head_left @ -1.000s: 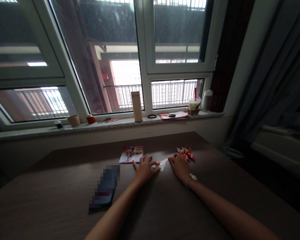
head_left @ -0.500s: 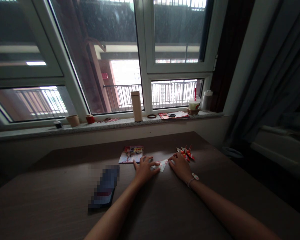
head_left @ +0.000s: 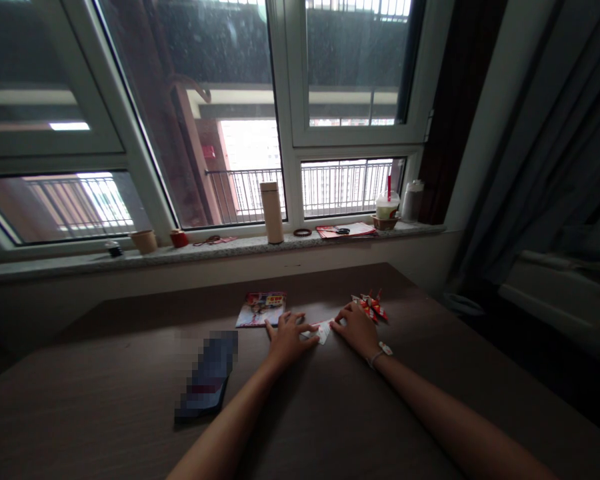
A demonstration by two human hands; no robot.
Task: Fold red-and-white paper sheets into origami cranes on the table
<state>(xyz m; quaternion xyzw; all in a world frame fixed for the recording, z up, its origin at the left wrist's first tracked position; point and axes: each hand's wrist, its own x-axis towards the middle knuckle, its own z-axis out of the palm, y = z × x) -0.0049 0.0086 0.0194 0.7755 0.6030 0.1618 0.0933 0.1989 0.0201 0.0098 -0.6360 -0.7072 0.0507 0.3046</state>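
Nearest on the left, there lay the phone, partly blurred out, flat on the dark table and close by my left arm. Farther in came my left hand, fingers spread, thumb and forefinger down at the left end of the paper. And over on the right, my right hand, fingers bunched, tips at the paper's right end; pinching or only pressing, I couldn't tell!

So the paper sat flat between my two hands, small, pale, with reddish marks. It looked feather-light, thin, a bit crisp, easy to crease or tear, likely to skid on that smooth top. The edges and corners seemed the place for fingertips, with a gentle press.

Just beyond my right hand, crowding it, the red folded pieces lay clustered; a wide swing that way might have knocked them. Just past my left fingers lay the booklet, touching or not, I couldn't say.

Farthest off, along the sill, stood the tan bottle, with scissors on some sheets and the drink to its right, all well out of the way.
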